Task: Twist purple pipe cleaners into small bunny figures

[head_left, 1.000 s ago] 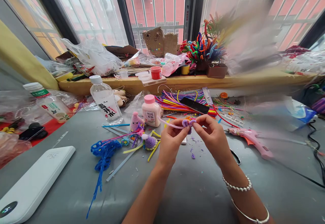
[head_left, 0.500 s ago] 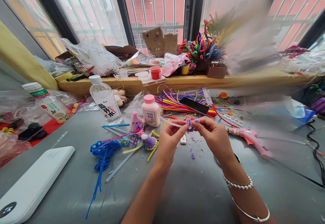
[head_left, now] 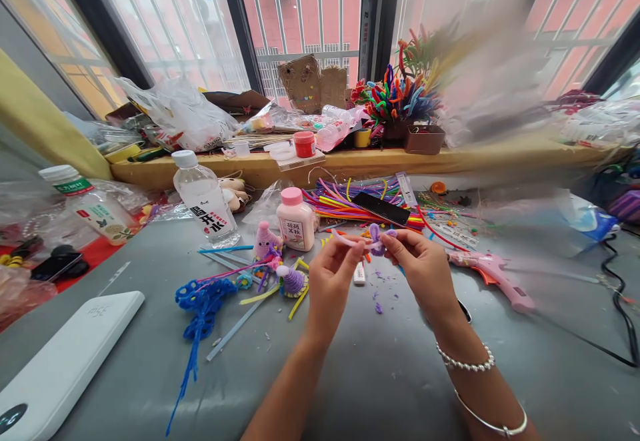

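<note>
Fingertips of both hands meet over the grey table (head_left: pixel 380 388): the left hand (head_left: pixel 334 280) and right hand (head_left: pixel 420 269) each pinch a small purple pipe-cleaner piece (head_left: pixel 376 238), fuzzy and curled into a loop, with a pale pink fuzzy stem running from it toward the left thumb. It is held in the air just above the table, in front of the pink-capped bottle (head_left: pixel 296 218), whose label carries printing too small to read. Purple fluff crumbs (head_left: pixel 379 306) lie scattered under the hands. Right wrist: two bracelets, one beaded pearl-like, one plain metal. Left of the hands lie two small knitted-looking cones (head_left: pixel 293 280), purple and pink, and a blue pipe-cleaner tangle (head_left: pixel 204 298). Behind, a clear water bottle (head_left: pixel 204 199) bears bold black Chinese characters on a white label. One pink glue gun (head_left: pixel 493 272) rests to the right. A white slab-shaped device (head_left: pixel 65 361) sits at near left, faint marking unreadable.
</note>
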`<state>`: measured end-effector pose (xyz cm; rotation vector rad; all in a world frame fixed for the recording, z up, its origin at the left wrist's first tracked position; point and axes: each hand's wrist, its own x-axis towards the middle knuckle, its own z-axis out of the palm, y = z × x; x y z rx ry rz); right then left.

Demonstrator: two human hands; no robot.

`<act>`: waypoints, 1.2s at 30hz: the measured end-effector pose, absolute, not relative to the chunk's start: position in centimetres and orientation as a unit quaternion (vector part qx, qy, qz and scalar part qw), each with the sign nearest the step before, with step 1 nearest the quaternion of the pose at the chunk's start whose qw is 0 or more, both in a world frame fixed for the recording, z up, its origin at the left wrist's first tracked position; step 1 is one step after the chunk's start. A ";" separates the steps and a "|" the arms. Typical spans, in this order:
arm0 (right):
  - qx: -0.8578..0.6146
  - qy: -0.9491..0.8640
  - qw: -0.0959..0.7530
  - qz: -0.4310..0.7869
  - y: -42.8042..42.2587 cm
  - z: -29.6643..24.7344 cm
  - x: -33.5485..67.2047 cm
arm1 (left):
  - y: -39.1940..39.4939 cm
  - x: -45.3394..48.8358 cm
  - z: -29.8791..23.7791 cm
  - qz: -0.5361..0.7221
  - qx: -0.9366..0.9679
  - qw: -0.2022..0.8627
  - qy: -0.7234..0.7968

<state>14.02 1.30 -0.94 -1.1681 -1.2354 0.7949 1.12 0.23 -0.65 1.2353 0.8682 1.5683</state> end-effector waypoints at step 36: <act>-0.480 -0.617 0.557 0.282 1.0 -1.0 13.3 | 0.7 0.1 0.0 0.448 0.504 0.583 0.453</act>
